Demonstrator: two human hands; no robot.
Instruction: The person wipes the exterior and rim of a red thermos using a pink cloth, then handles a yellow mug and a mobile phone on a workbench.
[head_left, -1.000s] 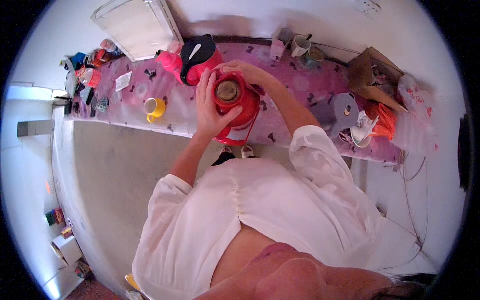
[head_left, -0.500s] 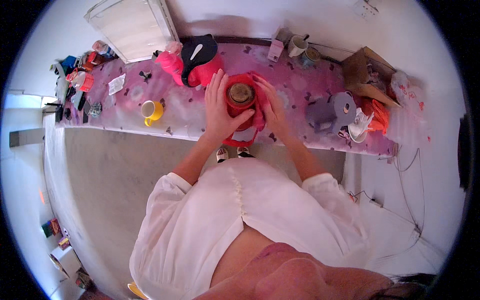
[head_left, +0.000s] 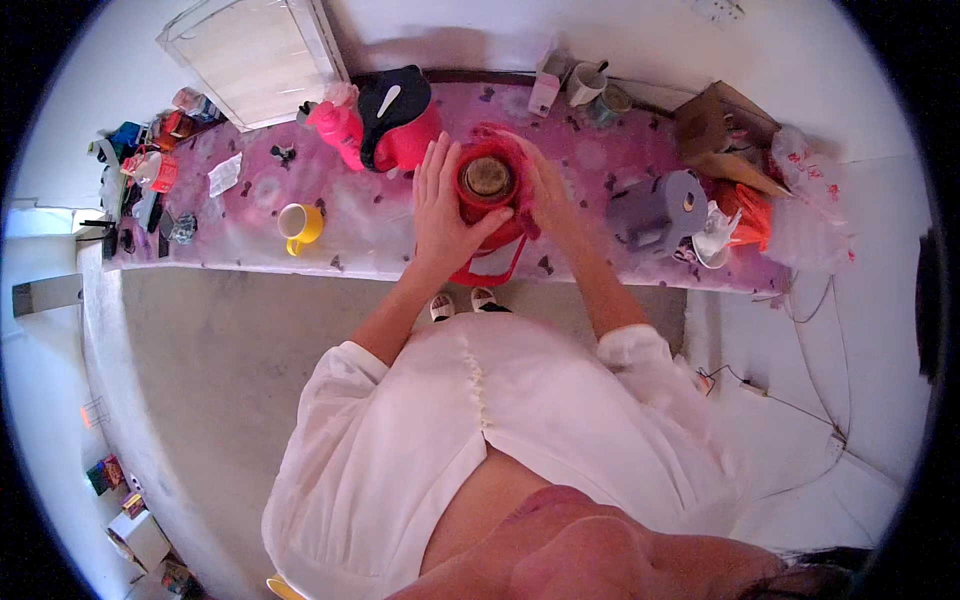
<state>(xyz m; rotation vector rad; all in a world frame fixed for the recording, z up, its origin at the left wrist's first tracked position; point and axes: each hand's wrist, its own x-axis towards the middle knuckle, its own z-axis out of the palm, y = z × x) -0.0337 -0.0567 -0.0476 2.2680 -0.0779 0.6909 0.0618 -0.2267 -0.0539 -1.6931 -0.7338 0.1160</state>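
A red vacuum flask (head_left: 490, 236) with a brown cork (head_left: 489, 177) in its mouth stands at the front of the pink patterned counter (head_left: 370, 230), its red handle at the lower front. My left hand (head_left: 445, 205) is wrapped round its left side, fingers stretched upward and thumb across the front. My right hand (head_left: 545, 195) grips the right side of the top, its fingertips partly hidden and blurred. Just behind, to the left, are a pink pitcher with black top (head_left: 405, 140) and a pink bottle (head_left: 340, 135).
A yellow mug (head_left: 300, 228) sits left, near bottles and clutter (head_left: 150, 175). Right are a grey electric kettle (head_left: 650, 210), cardboard box (head_left: 725, 135) and orange bag (head_left: 748, 215). A white mug (head_left: 585, 85) stands behind; a framed panel (head_left: 250, 65) leans at back left.
My right hand has swung from the back of the flask's top round to its right side. The flask and my left hand appear slightly farther right in view.
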